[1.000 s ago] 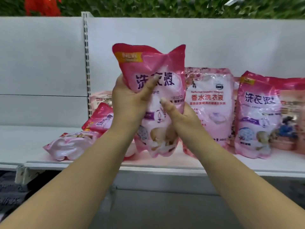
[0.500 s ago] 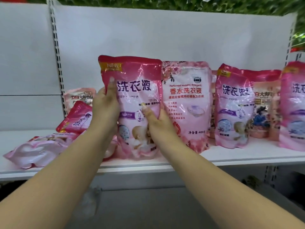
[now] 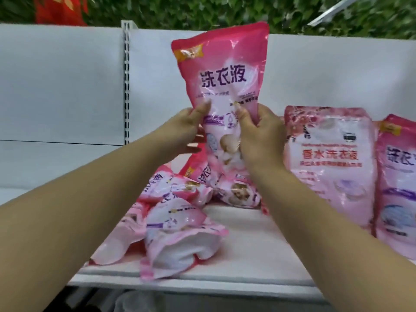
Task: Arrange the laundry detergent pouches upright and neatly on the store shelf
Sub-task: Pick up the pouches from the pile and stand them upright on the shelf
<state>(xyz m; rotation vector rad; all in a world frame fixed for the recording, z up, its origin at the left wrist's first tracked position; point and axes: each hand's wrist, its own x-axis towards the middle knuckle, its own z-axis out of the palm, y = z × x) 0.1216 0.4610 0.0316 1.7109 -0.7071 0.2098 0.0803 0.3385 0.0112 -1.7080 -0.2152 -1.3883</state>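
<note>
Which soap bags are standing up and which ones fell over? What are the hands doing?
Held pouch: upright, lifted above the shelf.
Left hand: gripping the held pouch.
Right hand: gripping it too.
Fallen pouches: lying in a heap.
Flowery pouch: standing upright.
Edge pouch: standing upright.
Shelf: partly bare.

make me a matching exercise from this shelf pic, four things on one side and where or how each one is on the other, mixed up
Column 1
1. held pouch
2. floral pouch
3. front pouch
4. left hand

Column 2
A. lying flat near the shelf's front edge
B. standing upright on the shelf, right of the hands
C. raised upright above the fallen pile
D. on the held pouch's left edge

Pairs: 1-C, 2-B, 3-A, 4-D
</note>
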